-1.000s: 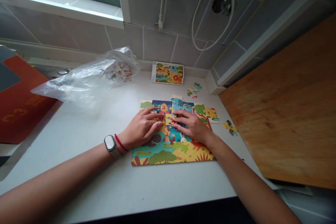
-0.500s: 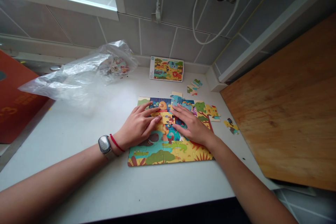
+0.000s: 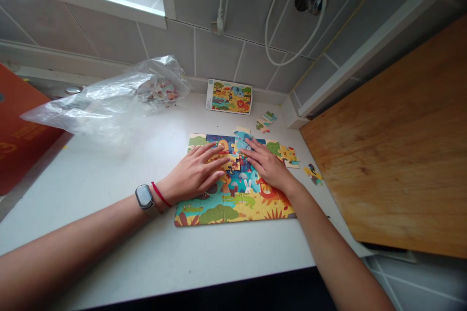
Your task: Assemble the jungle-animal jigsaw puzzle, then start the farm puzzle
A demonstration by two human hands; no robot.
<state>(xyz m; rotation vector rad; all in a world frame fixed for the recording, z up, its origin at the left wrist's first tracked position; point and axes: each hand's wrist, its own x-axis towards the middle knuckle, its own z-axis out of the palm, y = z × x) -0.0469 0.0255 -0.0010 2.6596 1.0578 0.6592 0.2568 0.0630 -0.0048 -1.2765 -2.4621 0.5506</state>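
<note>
A jigsaw puzzle (image 3: 222, 214) of colourful animals lies flat on the white countertop (image 3: 120, 257), with a crocodile and a lion in its lower part. My left hand (image 3: 197, 170) rests palm down over its left side, fingers stretched out across a joined yellow section (image 3: 234, 164) that lies on top. From the right, my right hand (image 3: 269, 165) reaches over the puzzle with fingers extended. Its fingertips touch or nearly touch a blue elephant section (image 3: 241, 141) at the upper middle. Both hands hide parts of the picture.
A picture card (image 3: 229, 97) leans against the tiled wall. Loose puzzle pieces (image 3: 267, 120) lie behind the puzzle, with more pieces (image 3: 314, 175) at its right. A clear plastic bag (image 3: 109, 102) and an orange box (image 3: 22, 141) stand left; a wooden board (image 3: 394, 146) borders the right.
My right hand has shifted up a little and off the middle, uncovering the rabbit and lion. My left thumb has drawn back from the yellow section. The view has shifted slightly.
</note>
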